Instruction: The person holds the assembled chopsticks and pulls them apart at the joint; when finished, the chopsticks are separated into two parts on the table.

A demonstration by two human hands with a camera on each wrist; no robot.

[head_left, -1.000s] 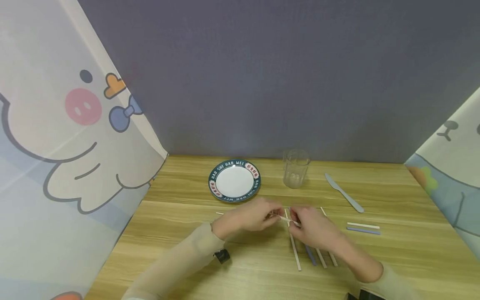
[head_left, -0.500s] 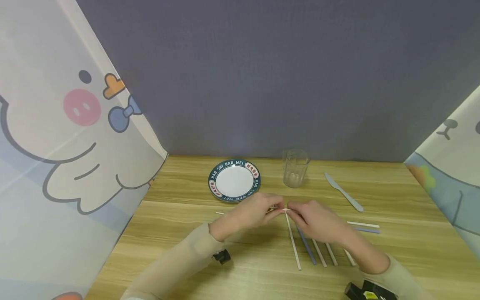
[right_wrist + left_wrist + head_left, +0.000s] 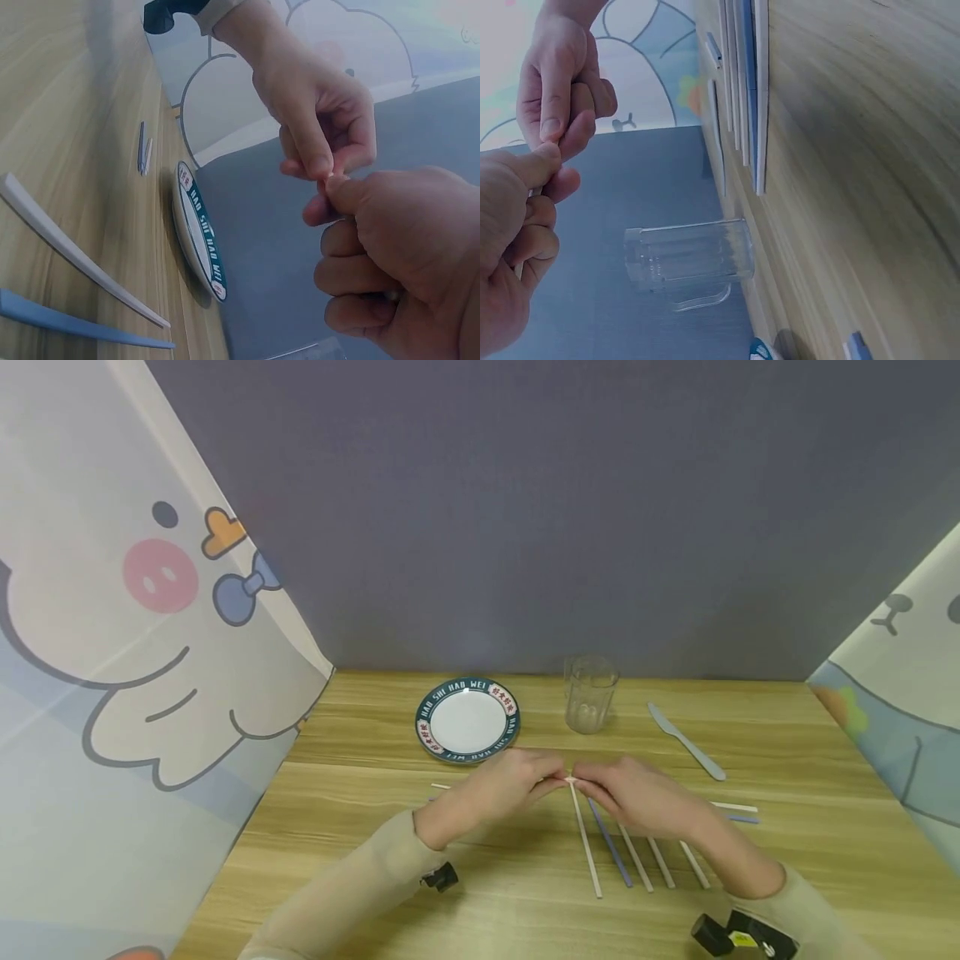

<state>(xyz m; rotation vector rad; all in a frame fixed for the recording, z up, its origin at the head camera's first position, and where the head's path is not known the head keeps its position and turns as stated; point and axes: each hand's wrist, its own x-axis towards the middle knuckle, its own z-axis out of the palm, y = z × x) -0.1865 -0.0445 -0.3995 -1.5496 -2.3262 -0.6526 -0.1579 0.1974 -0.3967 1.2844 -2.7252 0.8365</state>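
Both hands meet above the table, fingertips almost touching. My left hand (image 3: pixel 506 785) pinches a thin white stick (image 3: pixel 519 268), part of which shows between its curled fingers in the left wrist view. From the other side my right hand (image 3: pixel 637 797) pinches the same stick, it seems; only a short pale piece shows between the fingertips, and the rest is hidden. Below the hands, a white stick (image 3: pixel 586 842), a blue stick (image 3: pixel 609 843) and several more white sticks lie side by side on the wooden table (image 3: pixel 510 902).
Behind the hands stand a green-rimmed plate (image 3: pixel 468 721) and a clear glass mug (image 3: pixel 591 695). A pale knife (image 3: pixel 686 741) lies back right. Right of the row are another white stick (image 3: pixel 735 807) and a blue one, partly covered. Stick ends (image 3: pixel 440 786) show left of my left wrist.
My right hand has moved slightly up and left, closing the gap to the left hand. The stick's exposed length between the fingers has shrunk. More of the row on the table shows.
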